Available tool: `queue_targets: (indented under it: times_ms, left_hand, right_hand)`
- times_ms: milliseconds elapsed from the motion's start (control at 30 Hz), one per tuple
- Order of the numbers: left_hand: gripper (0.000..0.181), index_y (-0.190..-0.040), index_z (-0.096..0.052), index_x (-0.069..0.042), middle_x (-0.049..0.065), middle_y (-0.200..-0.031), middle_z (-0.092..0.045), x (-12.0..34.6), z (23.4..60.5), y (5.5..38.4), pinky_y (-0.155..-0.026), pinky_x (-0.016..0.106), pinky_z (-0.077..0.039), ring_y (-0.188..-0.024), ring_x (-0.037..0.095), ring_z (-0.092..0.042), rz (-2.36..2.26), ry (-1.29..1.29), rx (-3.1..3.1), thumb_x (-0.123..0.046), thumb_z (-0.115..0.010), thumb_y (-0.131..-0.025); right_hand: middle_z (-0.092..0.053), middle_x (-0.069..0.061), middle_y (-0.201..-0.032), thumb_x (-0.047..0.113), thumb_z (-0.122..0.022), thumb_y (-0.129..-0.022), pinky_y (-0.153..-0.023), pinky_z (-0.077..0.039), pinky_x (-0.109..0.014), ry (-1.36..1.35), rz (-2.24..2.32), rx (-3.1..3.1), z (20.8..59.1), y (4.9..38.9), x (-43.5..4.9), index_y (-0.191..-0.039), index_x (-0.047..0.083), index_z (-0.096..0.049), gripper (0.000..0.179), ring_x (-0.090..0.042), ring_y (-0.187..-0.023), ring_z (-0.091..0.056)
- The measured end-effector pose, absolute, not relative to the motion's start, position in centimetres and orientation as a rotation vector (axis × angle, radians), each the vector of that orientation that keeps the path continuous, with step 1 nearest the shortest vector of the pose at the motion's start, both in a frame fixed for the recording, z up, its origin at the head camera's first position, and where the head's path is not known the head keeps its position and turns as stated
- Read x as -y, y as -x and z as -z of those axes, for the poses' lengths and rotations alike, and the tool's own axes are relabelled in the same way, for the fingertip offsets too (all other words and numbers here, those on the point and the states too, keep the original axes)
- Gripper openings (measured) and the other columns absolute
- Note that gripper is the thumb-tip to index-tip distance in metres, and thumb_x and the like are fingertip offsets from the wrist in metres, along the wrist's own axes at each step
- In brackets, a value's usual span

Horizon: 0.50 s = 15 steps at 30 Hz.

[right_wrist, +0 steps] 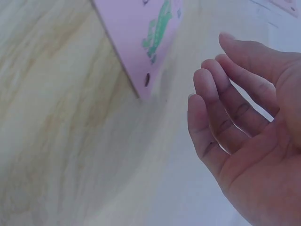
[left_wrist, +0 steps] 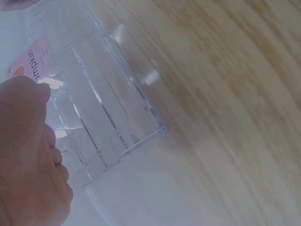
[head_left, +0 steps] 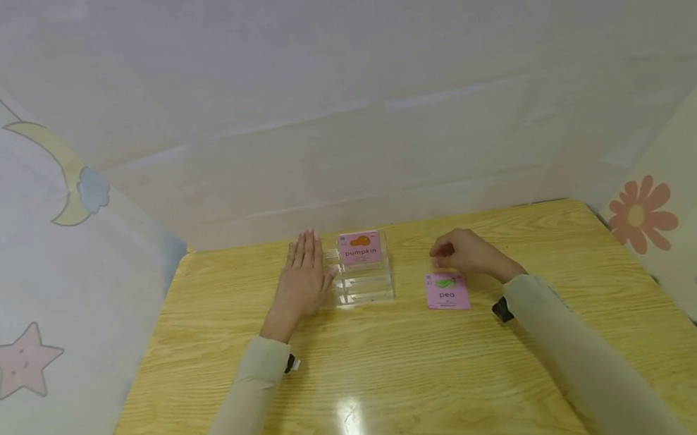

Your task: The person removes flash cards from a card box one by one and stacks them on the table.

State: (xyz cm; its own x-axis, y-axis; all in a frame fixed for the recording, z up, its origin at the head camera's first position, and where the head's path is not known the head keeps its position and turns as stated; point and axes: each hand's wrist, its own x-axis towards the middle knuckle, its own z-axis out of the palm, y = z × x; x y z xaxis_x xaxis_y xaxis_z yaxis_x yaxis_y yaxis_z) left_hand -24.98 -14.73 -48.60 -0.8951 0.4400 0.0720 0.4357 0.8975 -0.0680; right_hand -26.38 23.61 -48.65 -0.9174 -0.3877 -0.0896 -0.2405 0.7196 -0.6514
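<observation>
A clear plastic stepped rack (head_left: pixel 365 288) stands near the back of the table, with a pink pumpkin card (head_left: pixel 359 239) upright in its rear tier. Along the rack's left side lies my left hand (head_left: pixel 300 285), its fingers straight and pointing away, the thumb at the rack's side. The left wrist view shows that hand (left_wrist: pixel 28 155) beside the clear tiers. To the right, a pink pea card (head_left: pixel 448 299) is on the table. My right hand (head_left: pixel 470 256) hovers just behind it, fingers loosely bent; in the right wrist view nothing is between them and the card (right_wrist: pixel 134 37) is apart.
The wooden table (head_left: pixel 279 409) reaches to a pale cloth wall (head_left: pixel 378 136) behind the rack. Printed cloth sides stand left and right, with a moon (head_left: pixel 66 169), a star (head_left: pixel 23 361) and flowers (head_left: pixel 642 215).
</observation>
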Motion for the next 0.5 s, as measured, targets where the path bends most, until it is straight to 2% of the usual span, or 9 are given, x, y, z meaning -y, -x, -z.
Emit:
queue_targets:
  times_ms: [267, 500]
  left_hand:
    - [0.079, -0.165, 0.0, 0.006, 0.026, -0.176, 0.001, 14.7, 48.6, 25.0, -0.137, 0.052, -0.006, -0.166, 0.04, -0.001, -0.054, 0.698, 2.977, -0.046, -0.031, -0.115]
    - [0.079, -0.165, -0.005, 0.008, 0.028, -0.176, -0.003, 14.8, 48.7, 24.9, -0.137, 0.053, -0.007, -0.166, 0.041, -0.006, -0.034, 0.697, 2.963, -0.044, -0.036, -0.114]
  right_hand:
    - [-0.079, -0.012, -0.11, 0.016, -0.073, -0.099, -0.081, -0.059, -0.033, 0.539, 0.982, -2.764, 47.6, 26.2, -22.9, -0.119, 0.0, -0.077, 0.026, -0.019, -0.095, -0.07]
    - [-0.079, -0.01, -0.11, 0.019, -0.073, -0.1, -0.085, -0.061, -0.042, 0.578, 0.986, -2.827, 46.4, 25.6, -22.0, -0.12, 0.001, -0.077, 0.027, -0.02, -0.095, -0.071]
